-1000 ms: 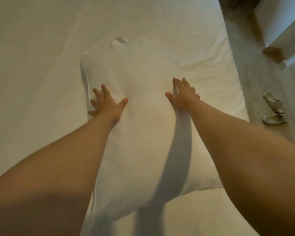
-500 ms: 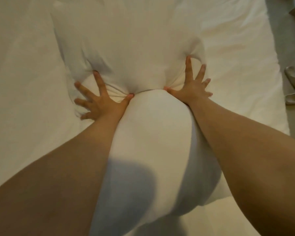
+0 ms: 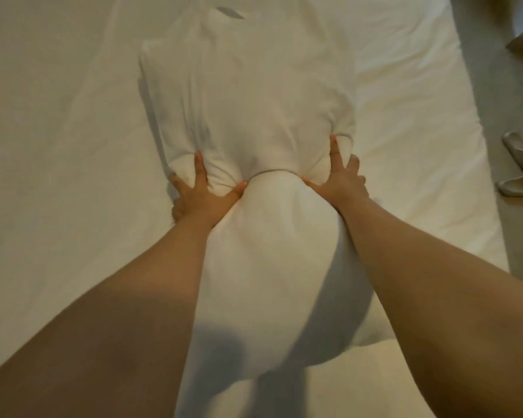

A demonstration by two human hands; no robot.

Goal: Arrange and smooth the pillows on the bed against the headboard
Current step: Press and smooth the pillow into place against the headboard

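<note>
The pillow (image 3: pixel 248 122) lies lengthwise down the middle of the bed (image 3: pixel 58 146). The left hand (image 3: pixel 200 197) and right hand (image 3: pixel 338 182) press into it with spread fingers, pinching its waist without gripping. Squeezed this hard, the filling may bunch at the near end and stay lumpy. No headboard is visible.
</note>
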